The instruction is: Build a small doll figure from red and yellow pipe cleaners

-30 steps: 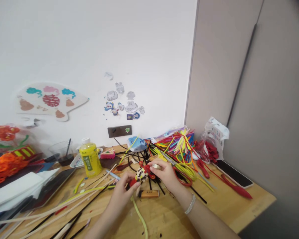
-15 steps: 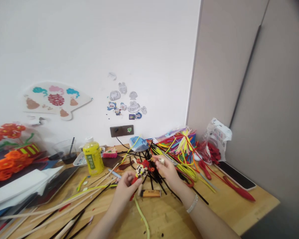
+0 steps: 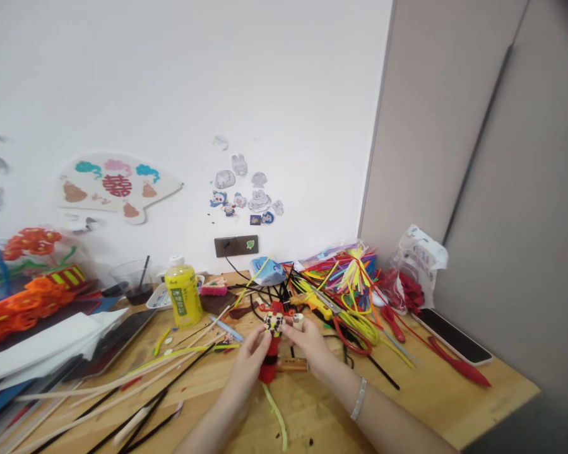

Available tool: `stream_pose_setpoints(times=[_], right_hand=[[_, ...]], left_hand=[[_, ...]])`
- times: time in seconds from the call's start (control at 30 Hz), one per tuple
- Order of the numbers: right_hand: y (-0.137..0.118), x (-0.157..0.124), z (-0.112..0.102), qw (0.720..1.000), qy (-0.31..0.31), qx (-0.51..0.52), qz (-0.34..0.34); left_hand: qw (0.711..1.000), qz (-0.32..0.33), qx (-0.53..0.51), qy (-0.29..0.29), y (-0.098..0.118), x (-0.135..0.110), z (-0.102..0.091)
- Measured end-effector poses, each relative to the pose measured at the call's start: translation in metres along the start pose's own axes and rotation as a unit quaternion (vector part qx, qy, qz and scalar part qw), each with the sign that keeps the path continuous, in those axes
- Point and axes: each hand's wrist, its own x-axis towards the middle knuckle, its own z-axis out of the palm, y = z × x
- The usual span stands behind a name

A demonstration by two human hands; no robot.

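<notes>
Both hands hold a small doll-like figure [image 3: 274, 323] with a cream-and-black patterned face and a red top, over the middle of the table. My left hand [image 3: 250, 356] pinches its left edge with thumb and fingers. From the other side, the fingertips of my right hand [image 3: 310, 340] close on the face's right edge. A short cream cylinder [image 3: 298, 321] shows at the right hand's fingers; whether it is worn or held I cannot tell. Below the face hangs a red and black part [image 3: 269, 362]. An orange block [image 3: 293, 364] lies behind, partly hidden.
A yellow drink bottle [image 3: 183, 293] stands left of the hands, near a clear cup [image 3: 135, 284]. Behind lie bundled colourful fuzzy stems [image 3: 350, 274] and red-handled scissors [image 3: 357, 340]. A phone [image 3: 454, 337] lies at right. Loose strips [image 3: 137, 378] cover the left front.
My right hand has come in from the upper right to the figure's face. The figure now hangs more upright, its red lower part showing. The view has shifted slightly left.
</notes>
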Motion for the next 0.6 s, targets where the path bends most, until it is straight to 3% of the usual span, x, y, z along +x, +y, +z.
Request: stream_pose_setpoints(times=[0.1,0.27,0.43,0.6], right_hand=[[-0.001,0.000,-0.002,1.000,0.024,0.016,-0.009],[-0.005,-0.001,-0.002,1.000,0.018,0.009,0.000],[-0.011,-0.002,-0.004,1.000,0.001,-0.029,-0.005],[-0.014,-0.003,-0.007,0.990,-0.065,-0.125,-0.011]], left_hand=[[1.000,0.014,0.009,0.001,0.002,-0.002,0.001],[0.996,-0.030,-0.006,-0.079,0.008,-0.004,0.004],[0.997,-0.052,-0.047,-0.019,0.017,-0.003,0.004],[0.998,0.004,-0.049,0.040,0.025,0.000,-0.001]])
